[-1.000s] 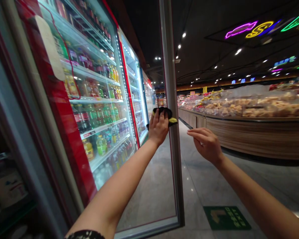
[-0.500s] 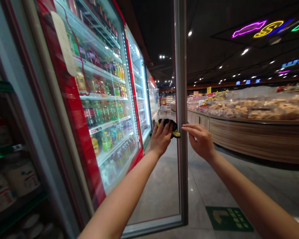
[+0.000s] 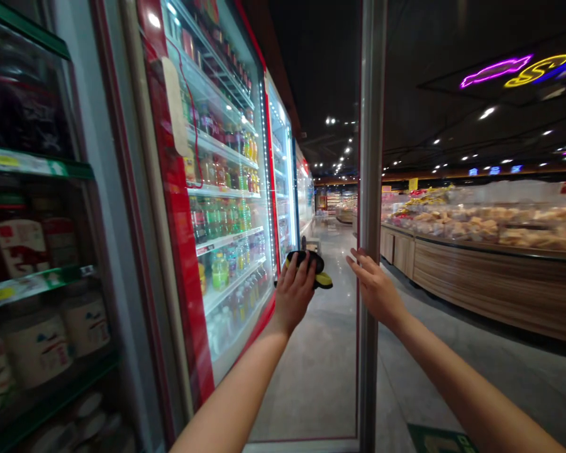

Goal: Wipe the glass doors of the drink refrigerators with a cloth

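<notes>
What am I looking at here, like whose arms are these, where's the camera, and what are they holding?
There is no machine here: these are a person's own bare hands. One camera, worn on the head, looks forward and down, so every picture shares that viewpoint. The left hand holds a black-and-yellow pad, perhaps a folded cloth, seemingly flat against a glass door. The right hand holds no object; its fingers are at the door's metal frame, apparently touching it. Through the glass you see a red-framed cooler with bottles on its shelves. To the right is a wood-sided counter heaped with goods.
</notes>
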Demonstrator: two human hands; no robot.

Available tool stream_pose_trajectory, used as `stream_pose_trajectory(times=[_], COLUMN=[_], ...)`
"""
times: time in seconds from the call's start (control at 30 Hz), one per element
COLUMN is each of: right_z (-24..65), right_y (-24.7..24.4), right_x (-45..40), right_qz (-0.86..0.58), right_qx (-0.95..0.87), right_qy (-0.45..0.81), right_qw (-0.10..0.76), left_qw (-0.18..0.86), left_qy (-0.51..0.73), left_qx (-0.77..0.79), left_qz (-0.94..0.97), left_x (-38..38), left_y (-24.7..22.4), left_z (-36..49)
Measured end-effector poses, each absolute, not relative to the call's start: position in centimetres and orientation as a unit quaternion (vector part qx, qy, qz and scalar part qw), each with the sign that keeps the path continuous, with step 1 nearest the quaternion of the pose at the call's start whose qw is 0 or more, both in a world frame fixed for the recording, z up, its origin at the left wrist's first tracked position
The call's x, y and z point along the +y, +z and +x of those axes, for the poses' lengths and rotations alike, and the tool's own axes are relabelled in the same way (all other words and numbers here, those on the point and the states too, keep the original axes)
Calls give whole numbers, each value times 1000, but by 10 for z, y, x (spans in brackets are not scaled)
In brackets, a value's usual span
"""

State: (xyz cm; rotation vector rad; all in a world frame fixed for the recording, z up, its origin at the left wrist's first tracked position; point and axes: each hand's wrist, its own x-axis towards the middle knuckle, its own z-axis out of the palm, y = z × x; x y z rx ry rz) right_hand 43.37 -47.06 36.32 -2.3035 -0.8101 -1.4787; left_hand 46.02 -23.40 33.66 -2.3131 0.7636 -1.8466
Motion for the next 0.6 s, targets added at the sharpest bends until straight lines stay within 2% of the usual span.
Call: stream_pose_trajectory(times=[0.13,0.2,0.27,0.37,0.47,0.6], right_z=[433,434,436,442,448,452], right_y=[355,351,348,342,336,332], right_x=[-455,-449,-446,-447,-447,-446], right_qz=[-809,-816,-823,-826,-821,-820], right_qx=[-299,-309,-307,-303,-303,-289], right_qy=[-490,-478,-471,-473,-485,-494], right_qw=[128,104,77,42,11,-19], left_qw=[134,164,144,46,-20,68], left_qy=[-598,-576,-573,-586,-597,-585], left_qx=[393,448,420,274,171,317], left_qz=[-686,-664,-689,-761,-784,-743], left_x=[-237,-234,-224,-204,-194,-200], left_y=[288,284,299,323,306,261], left_z=[456,457,458,457,451,442])
